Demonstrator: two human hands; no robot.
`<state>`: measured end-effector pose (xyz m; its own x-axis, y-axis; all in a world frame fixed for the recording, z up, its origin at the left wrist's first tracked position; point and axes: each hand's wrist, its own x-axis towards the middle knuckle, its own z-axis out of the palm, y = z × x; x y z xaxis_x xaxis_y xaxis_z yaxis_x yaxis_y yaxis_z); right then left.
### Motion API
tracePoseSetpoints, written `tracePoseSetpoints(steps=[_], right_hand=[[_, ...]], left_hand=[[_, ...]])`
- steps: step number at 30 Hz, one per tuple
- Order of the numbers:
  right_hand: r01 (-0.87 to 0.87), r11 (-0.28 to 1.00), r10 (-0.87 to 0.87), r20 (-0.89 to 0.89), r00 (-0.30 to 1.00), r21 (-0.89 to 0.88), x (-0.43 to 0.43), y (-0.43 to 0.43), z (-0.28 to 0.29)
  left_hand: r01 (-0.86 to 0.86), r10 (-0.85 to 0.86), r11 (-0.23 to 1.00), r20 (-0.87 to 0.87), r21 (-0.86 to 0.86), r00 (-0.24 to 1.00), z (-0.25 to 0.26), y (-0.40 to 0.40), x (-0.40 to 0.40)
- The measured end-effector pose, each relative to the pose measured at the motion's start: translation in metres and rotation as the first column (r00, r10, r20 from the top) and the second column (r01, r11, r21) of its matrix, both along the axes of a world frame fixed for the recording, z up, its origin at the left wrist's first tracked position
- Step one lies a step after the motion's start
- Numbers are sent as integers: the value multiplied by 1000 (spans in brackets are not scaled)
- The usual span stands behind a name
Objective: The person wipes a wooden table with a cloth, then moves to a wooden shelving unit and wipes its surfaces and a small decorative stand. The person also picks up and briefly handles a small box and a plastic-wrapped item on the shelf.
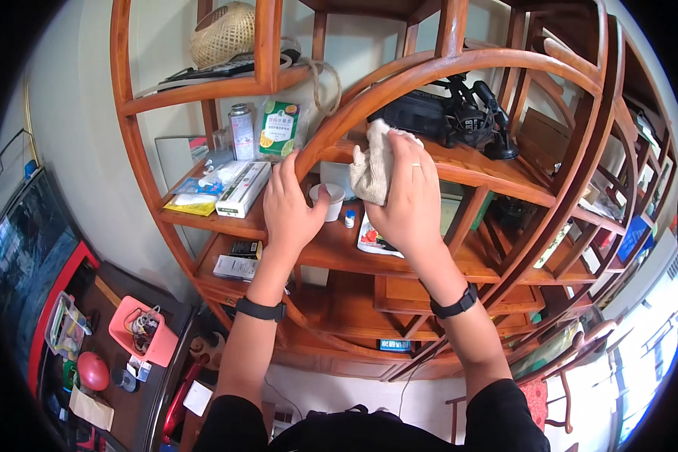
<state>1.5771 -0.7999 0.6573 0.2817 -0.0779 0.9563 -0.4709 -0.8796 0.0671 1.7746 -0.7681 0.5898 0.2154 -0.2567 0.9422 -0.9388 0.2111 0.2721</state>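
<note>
My right hand (pixel 411 192) grips a beige ribbed cloth (pixel 373 169), bunched at the front edge of a wooden shelf (pixel 463 169) within a display rack. To its left, my left hand (pixel 291 206) rests around the lower end of the curved wooden rail (pixel 339 113), thumb and fingers on either side. Behind the left thumb stands a white tub (pixel 332 210). Between the hands, a small blue-capped vial (pixel 350 219) is on the shelf below, and a white packet (pixel 373 240) lies partly behind my right wrist.
A spray can (pixel 241 133), a green packet (pixel 278 127) and a white box (pixel 244 189) occupy the left shelf. A black microphone stand (pixel 494 121) is on the right shelf. A woven basket (pixel 226 34) sits above. At lower left, a dark table holds a pink bin (pixel 161 336) and a red ball (pixel 94 371).
</note>
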Motion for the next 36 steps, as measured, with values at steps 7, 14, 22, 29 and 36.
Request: tracePoseSetpoints(steps=[7, 14, 22, 29, 36], right_hand=[[-59, 993, 72, -126, 989, 103, 37, -3, 22], [-93, 994, 87, -112, 990, -56, 34, -6, 18], [-185, 981, 196, -354, 915, 65, 7, -19, 47], [-12, 987, 79, -416, 906, 162, 13, -16, 52], [93, 818, 313, -575, 755, 567, 33, -45, 87]], left_hand=[[27, -27, 1000, -23, -1, 999, 0, 2, 2], [28, -28, 1000, -48, -13, 998, 0, 1, -3], [134, -133, 991, -69, 23, 989, 1, 5, 7], [137, -131, 987, -81, 79, 988, 0, 4, 8], [225, -207, 968, -160, 109, 965, 1, 6, 7]])
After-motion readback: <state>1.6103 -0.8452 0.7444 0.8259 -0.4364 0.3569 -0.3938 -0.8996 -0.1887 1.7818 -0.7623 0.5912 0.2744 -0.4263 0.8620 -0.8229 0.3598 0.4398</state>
